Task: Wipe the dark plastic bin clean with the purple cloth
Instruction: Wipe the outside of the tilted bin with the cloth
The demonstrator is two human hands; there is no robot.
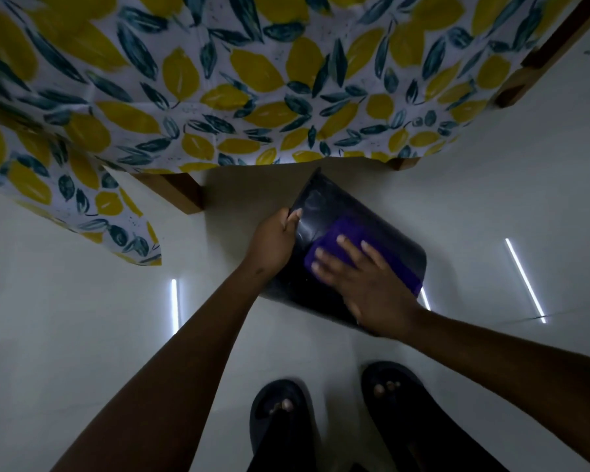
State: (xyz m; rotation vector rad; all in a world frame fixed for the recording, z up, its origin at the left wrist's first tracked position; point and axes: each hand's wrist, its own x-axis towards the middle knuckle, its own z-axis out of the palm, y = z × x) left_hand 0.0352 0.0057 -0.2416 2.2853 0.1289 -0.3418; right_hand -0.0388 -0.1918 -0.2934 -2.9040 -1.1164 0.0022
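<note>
Head view: looked down on a dark plastic bin [324, 212] tipped on its side on the pale floor [82, 318], just in front of the table. Mouth of the bin turned toward the table; rounded wall facing up. Left hand [273, 240] closed on the bin's rim at the side nearer the wooden table leg [178, 192], fingers curled over the edge, thumb inside. Right hand [365, 281] spread flat and wide open (nothing pinched, only pressed) on a purple cloth [338, 236], itself lying against the bin's upturned wall, on the half farther from the table. Fingertips [341, 239] pointed toward the table. Lemon-and-leaf tablecloth [252, 80] draped over the table's near edge, one corner hanging down beyond the leg. Two dark sandals [280, 427], toes showing, stood on the floor well back from the table, below the bin.
</note>
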